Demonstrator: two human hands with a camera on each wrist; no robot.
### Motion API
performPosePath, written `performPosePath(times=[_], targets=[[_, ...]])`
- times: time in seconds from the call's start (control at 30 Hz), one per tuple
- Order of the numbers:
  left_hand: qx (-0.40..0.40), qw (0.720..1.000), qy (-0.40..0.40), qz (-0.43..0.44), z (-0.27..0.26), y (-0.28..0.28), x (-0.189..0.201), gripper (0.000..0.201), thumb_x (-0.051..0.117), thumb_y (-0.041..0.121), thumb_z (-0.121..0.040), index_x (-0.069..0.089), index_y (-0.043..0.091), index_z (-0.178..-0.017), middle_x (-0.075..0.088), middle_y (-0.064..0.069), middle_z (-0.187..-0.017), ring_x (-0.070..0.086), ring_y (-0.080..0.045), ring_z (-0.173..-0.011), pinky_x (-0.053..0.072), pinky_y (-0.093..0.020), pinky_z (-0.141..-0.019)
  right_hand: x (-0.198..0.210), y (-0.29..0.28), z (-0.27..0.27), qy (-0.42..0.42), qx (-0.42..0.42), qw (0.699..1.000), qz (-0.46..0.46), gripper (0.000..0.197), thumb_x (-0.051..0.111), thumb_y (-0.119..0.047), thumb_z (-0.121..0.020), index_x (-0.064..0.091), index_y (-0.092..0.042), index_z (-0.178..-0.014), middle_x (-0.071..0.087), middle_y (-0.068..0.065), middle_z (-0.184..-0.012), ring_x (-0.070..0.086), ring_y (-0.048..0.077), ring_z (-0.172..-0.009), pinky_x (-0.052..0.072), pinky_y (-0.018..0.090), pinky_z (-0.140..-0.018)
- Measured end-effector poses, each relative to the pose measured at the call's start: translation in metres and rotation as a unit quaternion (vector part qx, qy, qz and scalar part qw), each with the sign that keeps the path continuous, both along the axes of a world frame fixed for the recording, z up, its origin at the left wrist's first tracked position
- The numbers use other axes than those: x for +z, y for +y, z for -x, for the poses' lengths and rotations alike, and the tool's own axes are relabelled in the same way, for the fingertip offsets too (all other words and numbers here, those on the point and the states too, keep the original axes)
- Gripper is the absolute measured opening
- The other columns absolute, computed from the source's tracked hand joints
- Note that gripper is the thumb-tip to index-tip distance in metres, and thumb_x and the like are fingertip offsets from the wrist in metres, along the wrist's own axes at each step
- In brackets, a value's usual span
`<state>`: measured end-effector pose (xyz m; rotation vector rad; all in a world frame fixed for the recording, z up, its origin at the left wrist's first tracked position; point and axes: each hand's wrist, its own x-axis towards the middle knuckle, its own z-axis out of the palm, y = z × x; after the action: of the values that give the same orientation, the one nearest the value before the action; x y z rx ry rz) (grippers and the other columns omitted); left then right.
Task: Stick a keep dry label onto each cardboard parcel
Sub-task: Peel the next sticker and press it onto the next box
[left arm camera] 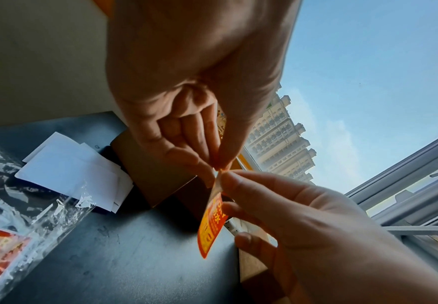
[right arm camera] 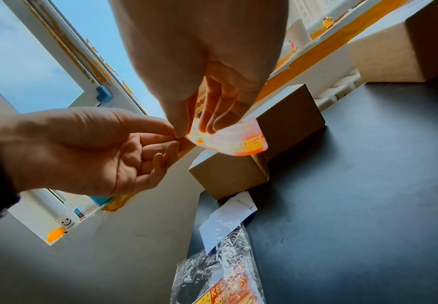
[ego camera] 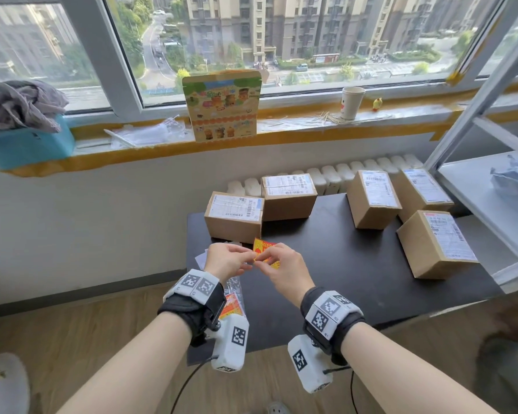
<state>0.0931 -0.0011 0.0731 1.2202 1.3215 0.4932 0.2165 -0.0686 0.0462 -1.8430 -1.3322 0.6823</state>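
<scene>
An orange and yellow keep dry label [ego camera: 264, 245] hangs in the air between my two hands, just in front of the nearest cardboard parcel [ego camera: 234, 218]. My left hand [ego camera: 244, 259] pinches its upper corner with thumb and forefinger. My right hand [ego camera: 268, 259] pinches the same end, its fingers behind the label [right arm camera: 233, 139]. In the left wrist view the label [left arm camera: 211, 226] hangs edge-on below the pinch. Several more parcels [ego camera: 373, 198] stand on the black table [ego camera: 341, 264], all with white shipping slips on top.
A clear bag of labels [ego camera: 234, 300] lies at the table's near left edge, with loose white backing papers [left arm camera: 66, 170] beside it. A white shelf [ego camera: 485, 198] stands at the right. A radiator [ego camera: 335, 174] sits behind the table, and the window sill holds a paper cup [ego camera: 352, 101].
</scene>
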Motion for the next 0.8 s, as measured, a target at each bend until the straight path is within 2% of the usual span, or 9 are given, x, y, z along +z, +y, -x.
performPosePath(times=[0.1, 0.2, 0.33, 0.4, 0.53, 0.67, 0.8], targets=[[-0.004, 1.0, 0.004, -0.009, 0.0, 0.0, 0.0, 0.005, 0.071, 0.01, -0.081, 0.07, 0.006, -0.08, 0.067, -0.01, -0.072, 0.064, -0.014, -0.062, 0.049, -0.023, -0.063, 0.003, -0.004, -0.004, 0.009, -0.017, 1.0, 0.001, 0.018, 0.074, -0.031, -0.078, 0.069, -0.016, -0.085, 0.062, -0.002, -0.09, 0.061, 0.012, -0.079, 0.05, 0.024, -0.074], [0.016, 1.0, -0.006, -0.015, 0.002, 0.003, -0.005, 0.006, 0.069, 0.012, -0.083, 0.066, 0.009, -0.078, 0.064, -0.007, -0.071, 0.06, -0.013, -0.06, 0.048, -0.022, -0.06, 0.003, -0.008, -0.012, 0.014, -0.065, 0.998, -0.007, 0.017, 0.071, -0.03, -0.082, 0.065, -0.016, -0.09, 0.065, -0.002, -0.092, 0.058, 0.008, -0.077, 0.044, 0.017, -0.069], [0.019, 1.0, -0.017, -0.018, 0.005, 0.005, -0.01, 0.006, 0.067, 0.012, -0.085, 0.065, 0.009, -0.081, 0.062, -0.006, -0.071, 0.057, -0.012, -0.061, 0.048, -0.019, -0.057, -0.002, -0.012, -0.027, 0.001, -0.134, 0.991, 0.001, 0.02, 0.068, -0.023, -0.085, 0.058, -0.016, -0.101, 0.059, -0.001, -0.101, 0.055, 0.008, -0.076, 0.05, 0.03, -0.077], [0.019, 0.999, -0.02, -0.016, 0.007, 0.006, -0.014, 0.006, 0.067, 0.012, -0.085, 0.066, 0.009, -0.08, 0.063, -0.006, -0.073, 0.058, -0.013, -0.063, 0.05, -0.021, -0.06, -0.004, -0.013, -0.032, 0.017, -0.142, 0.99, 0.019, 0.025, 0.068, -0.024, -0.085, 0.056, -0.017, -0.106, 0.057, -0.003, -0.102, 0.056, 0.01, -0.077, 0.05, 0.029, -0.077], [0.018, 0.999, -0.032, -0.005, 0.01, 0.007, -0.021, 0.004, 0.068, 0.014, -0.085, 0.067, 0.01, -0.084, 0.065, -0.006, -0.077, 0.059, -0.013, -0.066, 0.05, -0.023, -0.064, -0.006, -0.011, -0.034, 0.079, -0.147, 0.985, 0.032, 0.015, 0.067, -0.019, -0.086, 0.063, -0.011, -0.098, 0.063, -0.001, -0.091, 0.058, 0.012, -0.081, 0.044, 0.02, -0.073], [0.002, 0.999, -0.041, 0.006, 0.01, 0.005, -0.026, 0.004, 0.066, 0.014, -0.087, 0.066, 0.01, -0.085, 0.065, -0.003, -0.076, 0.059, -0.012, -0.066, 0.049, -0.019, -0.061, -0.014, -0.011, -0.035, 0.123, -0.167, 0.977, 0.04, 0.002, 0.068, -0.013, -0.084, 0.066, -0.013, -0.085, 0.068, 0.004, -0.083, 0.064, 0.02, -0.08, 0.051, 0.028, -0.076], [-0.019, 0.999, -0.043, 0.004, 0.008, 0.008, -0.033, 0.006, 0.064, 0.014, -0.088, 0.067, 0.008, -0.089, 0.065, -0.005, -0.08, 0.059, -0.011, -0.064, 0.048, -0.014, -0.055, -0.016, -0.014, -0.037, 0.154, -0.172, 0.972, 0.04, 0.001, 0.067, -0.009, -0.085, 0.066, -0.009, -0.085, 0.068, 0.007, -0.081, 0.062, 0.017, -0.072, 0.044, 0.018, -0.06]])
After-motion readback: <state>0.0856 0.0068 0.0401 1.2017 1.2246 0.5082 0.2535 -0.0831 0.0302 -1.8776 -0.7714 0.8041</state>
